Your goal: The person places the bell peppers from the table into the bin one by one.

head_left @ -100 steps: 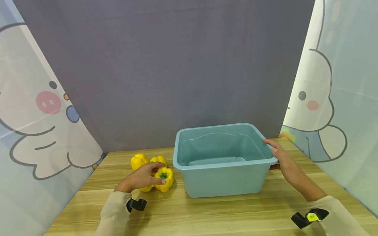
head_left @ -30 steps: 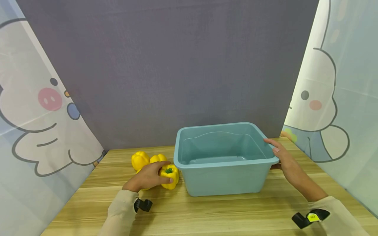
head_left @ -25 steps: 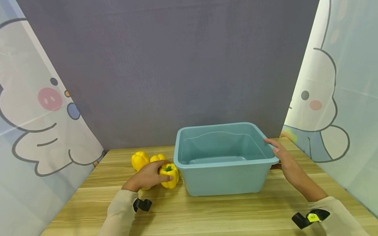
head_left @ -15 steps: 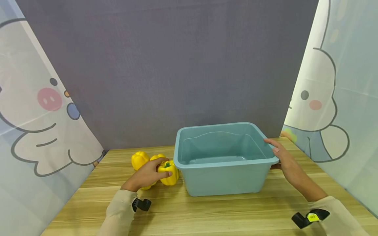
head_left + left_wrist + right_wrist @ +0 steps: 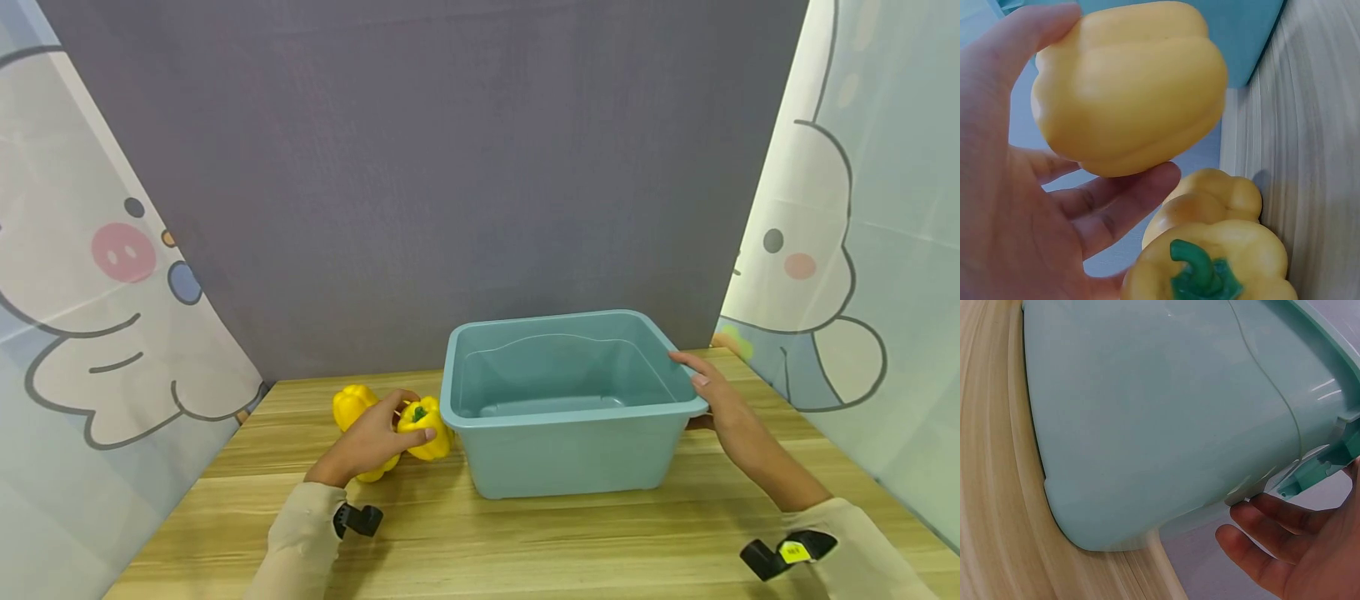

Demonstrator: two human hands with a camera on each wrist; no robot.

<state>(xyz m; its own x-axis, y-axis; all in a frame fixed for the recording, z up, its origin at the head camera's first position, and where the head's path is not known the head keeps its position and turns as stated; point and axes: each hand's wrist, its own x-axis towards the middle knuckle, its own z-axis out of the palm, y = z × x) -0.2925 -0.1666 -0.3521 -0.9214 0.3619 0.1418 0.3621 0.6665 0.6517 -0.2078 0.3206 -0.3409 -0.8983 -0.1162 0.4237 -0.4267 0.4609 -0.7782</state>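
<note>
My left hand [image 5: 399, 422] grips a yellow bell pepper [image 5: 425, 427] and holds it just above the table, close to the left wall of a teal plastic basin [image 5: 570, 413]. In the left wrist view the held pepper [image 5: 1129, 87] sits between thumb and curled fingers [image 5: 1116, 206], with the basin [image 5: 1241, 31] right behind it. Two more yellow peppers lie on the table: one [image 5: 349, 403] at the back, one [image 5: 379, 472] half hidden under my hand. My right hand [image 5: 711, 393] grips the basin's right rim, its fingers [image 5: 1272, 531] curled under the lip. The basin is empty.
The basin stands on a wooden table [image 5: 525, 542]. A grey backdrop [image 5: 450, 167] closes off the far edge, and cartoon-printed curtains [image 5: 90, 292] hang on both sides. In the left wrist view a pepper with a green stem [image 5: 1210, 269] lies below my palm.
My left hand has closed round the front pepper, lifted it a little off the table and tilted it toward the basin. The right hand has stayed on the basin rim.
</note>
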